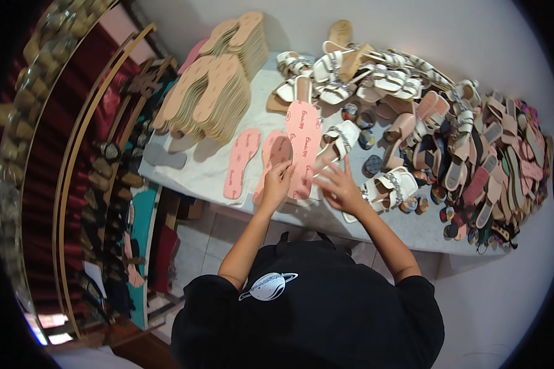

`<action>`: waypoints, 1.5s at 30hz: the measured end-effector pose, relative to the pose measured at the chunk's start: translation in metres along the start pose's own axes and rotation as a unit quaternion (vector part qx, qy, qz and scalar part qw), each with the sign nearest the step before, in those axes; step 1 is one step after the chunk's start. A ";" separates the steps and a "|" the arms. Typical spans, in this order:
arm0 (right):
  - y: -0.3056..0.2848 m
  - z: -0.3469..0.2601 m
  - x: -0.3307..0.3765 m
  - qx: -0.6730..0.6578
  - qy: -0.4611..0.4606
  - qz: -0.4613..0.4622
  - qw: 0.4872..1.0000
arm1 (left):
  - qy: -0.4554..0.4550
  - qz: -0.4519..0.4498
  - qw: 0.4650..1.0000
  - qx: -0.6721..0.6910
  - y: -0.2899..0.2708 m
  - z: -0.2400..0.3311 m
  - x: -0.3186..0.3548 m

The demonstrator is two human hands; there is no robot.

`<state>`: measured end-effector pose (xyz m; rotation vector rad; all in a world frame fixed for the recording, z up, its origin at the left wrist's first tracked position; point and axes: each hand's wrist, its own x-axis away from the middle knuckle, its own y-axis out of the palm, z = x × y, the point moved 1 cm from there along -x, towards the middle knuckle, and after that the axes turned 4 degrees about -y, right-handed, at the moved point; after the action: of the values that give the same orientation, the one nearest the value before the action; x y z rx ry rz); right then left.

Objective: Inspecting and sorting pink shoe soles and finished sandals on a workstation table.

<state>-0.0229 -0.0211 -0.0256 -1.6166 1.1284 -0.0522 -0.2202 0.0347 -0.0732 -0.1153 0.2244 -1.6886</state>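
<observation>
My left hand (278,182) pinches the lower part of a pink printed insole (305,138), held up over the front of the table. My right hand (340,190) is just right of the insole's heel end, fingers spread and slightly blurred, holding nothing that I can see. Left of the held insole lie a flat pink insole (241,165) and another pink insole (277,147), partly hidden by my left hand. A white strappy sandal (388,189) lies right of my right hand, and a second white sandal (340,140) is beyond it.
Tall stacks of tan insoles (221,92) stand at the table's back left. White sandals (335,77) are heaped at the back middle. Several mixed shoes (483,175) pile up on the right of the grey table (434,230). A shoe rack (101,160) stands at the left.
</observation>
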 end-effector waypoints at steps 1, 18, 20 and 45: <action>0.004 0.008 -0.010 0.051 0.005 0.010 0.999 | -0.008 0.013 1.000 0.001 -0.010 -0.002 0.006; 0.050 0.066 -0.145 0.144 -0.210 -0.436 0.863 | -0.055 0.125 0.986 -0.099 -0.054 -0.033 0.072; 0.054 0.066 -0.148 0.134 -0.222 -0.441 0.859 | -0.054 0.128 0.985 -0.102 -0.053 -0.032 0.073; 0.104 0.121 -0.189 0.071 -0.202 -0.467 0.858 | -0.091 0.265 0.884 -0.374 -0.032 -0.063 0.094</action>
<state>-0.1235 0.2021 -0.0593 -1.7889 -0.0545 -0.3987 -0.2766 -0.0493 -0.1326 -0.7210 0.6936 -0.9626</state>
